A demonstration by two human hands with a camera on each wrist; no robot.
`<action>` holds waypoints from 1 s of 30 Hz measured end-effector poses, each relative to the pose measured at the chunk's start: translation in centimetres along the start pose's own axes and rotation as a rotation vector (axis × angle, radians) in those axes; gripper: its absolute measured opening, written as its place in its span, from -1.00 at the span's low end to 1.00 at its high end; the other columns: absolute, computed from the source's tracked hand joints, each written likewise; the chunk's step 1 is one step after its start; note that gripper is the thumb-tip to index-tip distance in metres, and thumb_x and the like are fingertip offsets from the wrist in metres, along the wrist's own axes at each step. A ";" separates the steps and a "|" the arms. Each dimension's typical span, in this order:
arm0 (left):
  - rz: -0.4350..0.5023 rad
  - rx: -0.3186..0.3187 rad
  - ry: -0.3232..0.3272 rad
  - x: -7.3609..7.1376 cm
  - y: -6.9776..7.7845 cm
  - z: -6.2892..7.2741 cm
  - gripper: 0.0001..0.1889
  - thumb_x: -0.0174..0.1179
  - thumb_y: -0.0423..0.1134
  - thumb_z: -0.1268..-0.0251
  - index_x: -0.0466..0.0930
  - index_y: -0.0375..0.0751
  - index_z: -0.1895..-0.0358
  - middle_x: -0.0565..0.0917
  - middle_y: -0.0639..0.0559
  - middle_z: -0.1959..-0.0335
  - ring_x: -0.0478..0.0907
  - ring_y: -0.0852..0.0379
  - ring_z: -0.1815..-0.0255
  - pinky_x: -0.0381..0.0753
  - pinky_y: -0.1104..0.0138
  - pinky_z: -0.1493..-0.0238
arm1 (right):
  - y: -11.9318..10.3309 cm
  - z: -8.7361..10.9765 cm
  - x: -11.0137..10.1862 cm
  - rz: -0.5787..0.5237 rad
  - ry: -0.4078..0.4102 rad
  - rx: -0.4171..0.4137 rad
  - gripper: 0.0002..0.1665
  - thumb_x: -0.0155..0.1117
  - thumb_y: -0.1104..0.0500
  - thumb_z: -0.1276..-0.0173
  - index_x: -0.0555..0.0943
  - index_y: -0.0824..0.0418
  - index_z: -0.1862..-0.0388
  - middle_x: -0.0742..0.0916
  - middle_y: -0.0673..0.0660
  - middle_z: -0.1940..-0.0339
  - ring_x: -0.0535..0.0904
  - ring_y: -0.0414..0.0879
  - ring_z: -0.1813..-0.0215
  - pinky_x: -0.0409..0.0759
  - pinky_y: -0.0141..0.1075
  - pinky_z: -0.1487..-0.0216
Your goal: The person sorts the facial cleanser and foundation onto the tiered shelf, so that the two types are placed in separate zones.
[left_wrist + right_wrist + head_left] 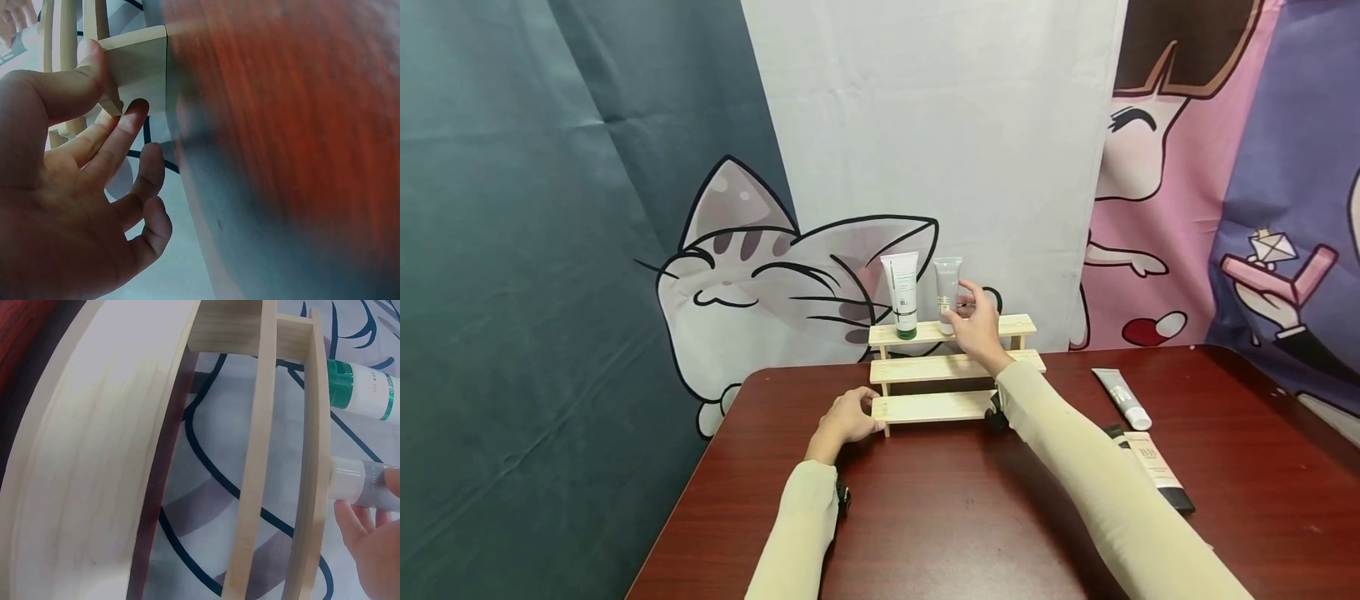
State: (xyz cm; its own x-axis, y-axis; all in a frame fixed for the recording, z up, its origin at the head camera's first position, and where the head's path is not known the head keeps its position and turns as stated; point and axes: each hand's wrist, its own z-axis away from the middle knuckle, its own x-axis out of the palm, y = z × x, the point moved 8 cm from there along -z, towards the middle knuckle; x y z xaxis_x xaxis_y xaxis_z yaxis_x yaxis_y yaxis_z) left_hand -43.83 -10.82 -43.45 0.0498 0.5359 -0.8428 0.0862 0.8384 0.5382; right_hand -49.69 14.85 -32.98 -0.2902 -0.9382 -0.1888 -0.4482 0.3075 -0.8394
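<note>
A three-tier wooden display rack [934, 407] stands on the table. At the left end of its lowest step, my left hand [848, 417] pinches the board, thumb on one side and fingertips [134, 112] on the other. On the top step, my right hand [976, 323] holds a grey tube [947, 287] with a pale cap, thumb and fingers around its lower part. The tube is upright, cap down at the step. Left of it stands a white tube [904, 287] with a green cap [340, 384], also cap down.
On the table [940, 517] to the right lies another grey tube [1120, 396] with a white cap. Nearer, a pale BB tube [1153, 458] with a black cap lies against a dark item [1114, 432], partly hidden by my right sleeve. A cartoon-printed cloth [940, 125] hangs behind.
</note>
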 end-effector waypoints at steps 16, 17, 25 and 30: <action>0.000 -0.010 -0.008 0.3 -0.2 0.1 -0.50 0.51 -0.11 -0.02 0.61 0.01 -0.09 0.65 0.07 0.05 0.55 0.01 0.02 0.44 -0.09 0.06 | 0.8 -0.2 0.9 -0.032 -0.048 0.031 -0.27 0.28 0.40 -0.34 0.31 0.19 -0.46 0.55 0.37 -0.11 0.57 0.25 -0.13 0.57 -0.01 -0.12; -0.001 -0.011 -0.008 0.3 -0.3 0.1 -0.50 0.51 -0.11 -0.02 0.61 0.02 -0.09 0.65 0.07 0.05 0.55 0.01 0.02 0.44 -0.09 0.06 | 0.8 -0.2 1.0 -0.030 -0.050 0.030 -0.28 0.28 0.39 -0.35 0.31 0.19 -0.46 0.55 0.37 -0.11 0.57 0.25 -0.14 0.57 0.00 -0.12; -0.011 0.002 0.009 0.1 -0.1 -0.1 -0.50 0.51 -0.10 0.00 0.61 0.04 -0.08 0.66 0.09 0.06 0.56 -0.01 -0.02 0.46 -0.12 0.08 | 0.8 -0.5 1.1 -0.013 -0.035 0.006 -0.29 0.30 0.37 -0.34 0.34 0.19 -0.45 0.57 0.37 -0.12 0.59 0.24 -0.13 0.57 -0.03 -0.13; -0.019 0.005 0.012 0.0 0.0 -0.1 -0.50 0.51 -0.10 0.00 0.62 0.03 -0.08 0.67 0.08 0.05 0.57 -0.03 -0.03 0.47 -0.13 0.09 | 0.9 -0.7 1.2 -0.006 -0.030 0.006 -0.30 0.33 0.37 -0.32 0.36 0.19 -0.42 0.59 0.37 -0.11 0.60 0.25 -0.13 0.57 -0.04 -0.14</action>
State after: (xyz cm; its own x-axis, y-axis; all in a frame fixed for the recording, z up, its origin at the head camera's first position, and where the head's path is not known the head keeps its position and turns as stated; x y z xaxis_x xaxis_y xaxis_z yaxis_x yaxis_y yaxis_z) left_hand -43.89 -10.79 -43.41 0.0362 0.5207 -0.8530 0.0920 0.8482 0.5217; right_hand -51.03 14.16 -33.63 -0.2621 -0.9443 -0.1989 -0.4443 0.3010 -0.8438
